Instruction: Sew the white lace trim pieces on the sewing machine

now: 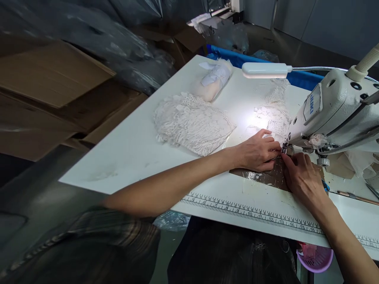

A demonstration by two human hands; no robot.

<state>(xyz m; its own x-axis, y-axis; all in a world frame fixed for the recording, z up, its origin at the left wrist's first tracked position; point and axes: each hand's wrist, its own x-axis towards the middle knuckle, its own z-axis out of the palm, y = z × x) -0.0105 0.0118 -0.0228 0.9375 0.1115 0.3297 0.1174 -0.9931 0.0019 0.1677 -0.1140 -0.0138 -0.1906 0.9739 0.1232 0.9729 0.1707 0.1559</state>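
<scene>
White lace piece [276, 114], one, at 1 o'clock from the left hand [260, 152]: openwork, patterned in fine mesh and small holes, lying loose and rumpled on the white table [136, 161]; near end at the presser foot [286, 149], far end narrowing towards 12 o'clock; part washed out by glare. Left hand: palm down, fingers bent, tips at the lace's near end; whether they pinch it cannot be told. Right hand [304, 173], at 4 o'clock from the left: fingers curled, thumb tip close by the presser foot; grip hidden. From the left hand also: sewing machine [334, 106], white, at 2 o'clock; lamp [265, 70], white, slim, at 12; lace pile [194, 122], off-white, layered, frilled at its outer edge, tapering to a point, at 10; wrapped bundle [214, 81], pale, banded in white, at 11; brown plate [263, 176], shiny, scuffed, at 6, beneath the hands; printed ruler [251, 213] at 6, farther out.
</scene>
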